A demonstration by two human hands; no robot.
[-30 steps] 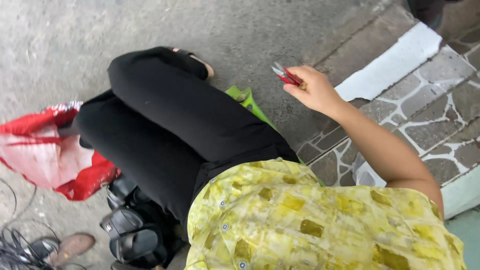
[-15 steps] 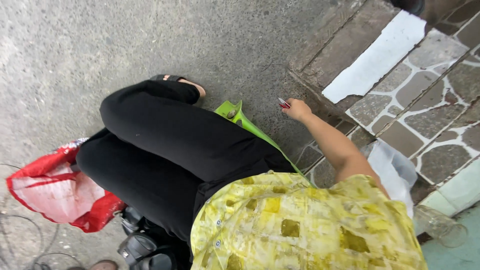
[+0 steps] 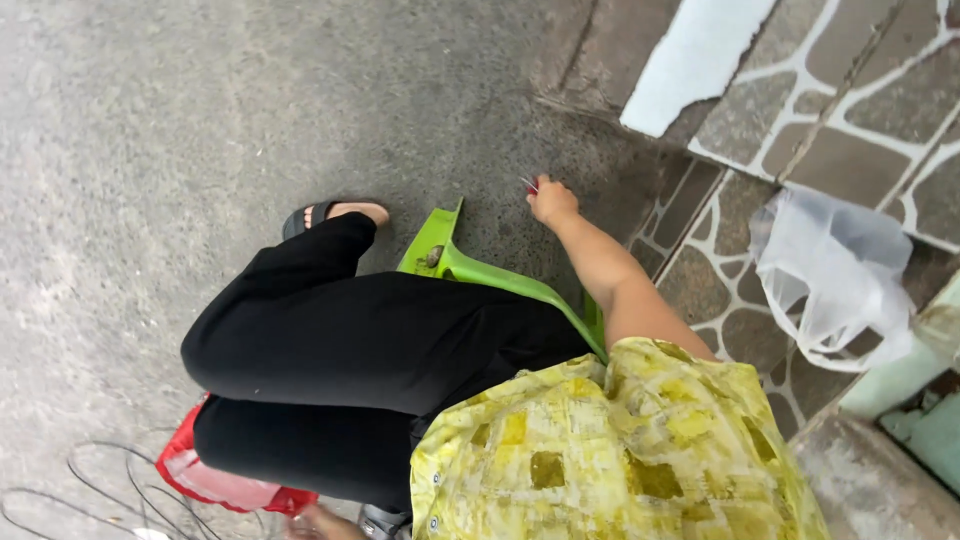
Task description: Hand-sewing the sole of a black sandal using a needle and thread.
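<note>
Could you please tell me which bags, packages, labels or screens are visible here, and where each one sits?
Clear plastic bag: on the stone paving at right, crumpled, whitish and translucent.
Red plastic bag: on the ground at lower left, partly under the black trouser legs, beside loose wires.
No labels, signs or screens visible.

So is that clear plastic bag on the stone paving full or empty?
Looks empty or nearly so: the clear plastic bag lies slumped and crumpled on the stone paving, with nothing visible through it.
</note>
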